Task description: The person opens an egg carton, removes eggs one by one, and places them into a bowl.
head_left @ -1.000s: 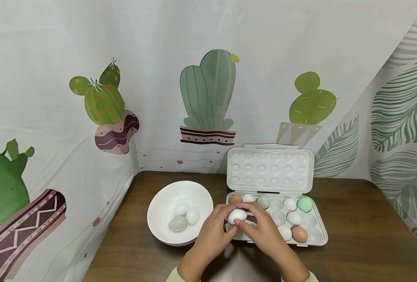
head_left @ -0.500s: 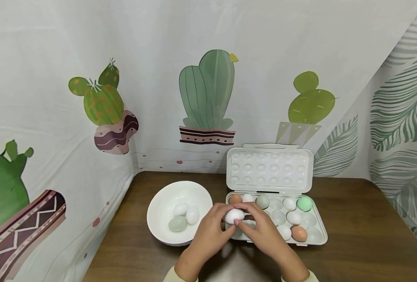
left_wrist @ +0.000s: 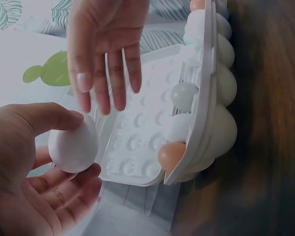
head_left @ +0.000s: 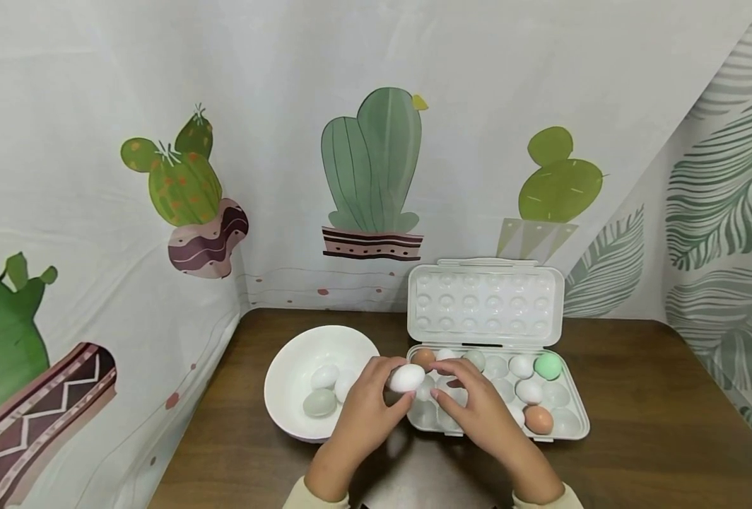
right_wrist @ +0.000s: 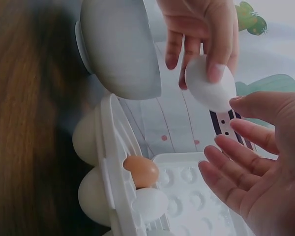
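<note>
A white egg is pinched between the thumb and fingers of my left hand, above the gap between bowl and egg box. My right hand is just to the right of it, fingers spread, with nothing in its grasp. In the left wrist view the same egg sits between thumb and fingertips, apart from the other hand. Behind and below the right hand lies the open white egg box, holding white, brown, pale green and bright green eggs. My hands hide part of its front and left cups.
Left of the box stands a white bowl with a pale green egg and two white eggs, one partly hidden by my left hand. The box's lid stands raised at the back, near the cactus-print cloth. The wooden table extends right.
Both hands held the white egg earlier. My right hand has let go, and my left hand has moved a little left with the egg, opening a gap between the hands.
</note>
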Demonstrator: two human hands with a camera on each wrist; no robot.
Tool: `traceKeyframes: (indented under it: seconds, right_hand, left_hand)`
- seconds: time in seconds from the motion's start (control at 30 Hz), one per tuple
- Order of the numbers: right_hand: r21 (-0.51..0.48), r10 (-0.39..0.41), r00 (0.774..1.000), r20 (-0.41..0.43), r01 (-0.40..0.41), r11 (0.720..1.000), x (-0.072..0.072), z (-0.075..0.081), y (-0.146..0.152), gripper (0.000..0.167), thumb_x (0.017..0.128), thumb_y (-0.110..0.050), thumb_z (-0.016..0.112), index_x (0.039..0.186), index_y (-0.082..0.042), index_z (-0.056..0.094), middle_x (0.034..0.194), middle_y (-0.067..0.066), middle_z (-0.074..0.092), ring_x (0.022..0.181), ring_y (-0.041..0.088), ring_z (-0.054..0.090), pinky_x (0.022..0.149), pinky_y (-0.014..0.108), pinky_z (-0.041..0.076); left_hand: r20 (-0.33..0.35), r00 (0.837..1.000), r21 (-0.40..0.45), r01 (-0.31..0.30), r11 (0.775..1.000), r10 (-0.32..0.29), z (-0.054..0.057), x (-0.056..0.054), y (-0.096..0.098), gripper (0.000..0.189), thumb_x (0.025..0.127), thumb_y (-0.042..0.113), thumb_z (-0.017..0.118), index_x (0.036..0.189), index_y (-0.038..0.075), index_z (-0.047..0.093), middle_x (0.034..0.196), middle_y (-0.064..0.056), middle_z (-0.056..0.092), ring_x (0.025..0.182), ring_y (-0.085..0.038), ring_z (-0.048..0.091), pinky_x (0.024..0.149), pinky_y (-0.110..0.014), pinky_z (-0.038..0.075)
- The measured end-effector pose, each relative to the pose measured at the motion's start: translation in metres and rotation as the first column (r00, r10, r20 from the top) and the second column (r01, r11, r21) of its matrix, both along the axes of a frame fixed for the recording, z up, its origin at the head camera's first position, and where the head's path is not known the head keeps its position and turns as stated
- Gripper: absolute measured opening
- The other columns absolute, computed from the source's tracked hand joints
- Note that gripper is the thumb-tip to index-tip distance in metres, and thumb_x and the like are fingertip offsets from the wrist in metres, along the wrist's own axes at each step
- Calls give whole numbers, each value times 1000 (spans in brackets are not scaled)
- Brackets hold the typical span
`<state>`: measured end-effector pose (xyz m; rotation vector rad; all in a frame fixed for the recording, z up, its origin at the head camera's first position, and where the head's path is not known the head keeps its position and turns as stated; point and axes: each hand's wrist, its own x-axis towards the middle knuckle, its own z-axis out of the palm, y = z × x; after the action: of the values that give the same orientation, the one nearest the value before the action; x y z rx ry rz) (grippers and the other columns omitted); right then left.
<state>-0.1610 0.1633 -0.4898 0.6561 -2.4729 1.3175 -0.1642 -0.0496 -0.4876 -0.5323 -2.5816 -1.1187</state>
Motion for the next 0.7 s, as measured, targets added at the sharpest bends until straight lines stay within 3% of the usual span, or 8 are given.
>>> traceKeyframes:
  seconds: [0.17, 0.37, 0.7]
  right_hand:
    - [43, -35, 999, -41, 36, 998, -3, -5, 3, 40, 89, -12, 76, 127, -17, 64, 123, 1, 66, 112, 16, 61, 89, 37, 57]
    - [98, -114, 991, -64, 120, 988, -9, -14, 6, 41, 87, -12, 77, 126, -14, 65, 126, 1, 64, 116, 19, 62, 94, 40, 54]
    - [85, -194, 969, -150, 208, 974, -19, -31, 12, 44, 83, -6, 78, 125, -6, 67, 127, 11, 64, 120, 31, 61, 102, 41, 44]
  left_hand:
    - [37, 999, 32, -26, 999, 25, 2, -4, -5, 50, 85, 22, 79, 132, 15, 62, 118, -2, 61, 99, -13, 64, 83, -30, 58]
    - [29, 997, 48, -75, 996, 74, 2, -8, -12, 46, 84, 17, 79, 128, 12, 65, 116, -4, 61, 94, -15, 65, 78, -30, 57]
    - [76, 982, 36, -178, 983, 175, 1, -14, -25, 44, 83, 16, 77, 125, 11, 66, 115, -5, 61, 90, -15, 62, 76, -26, 52]
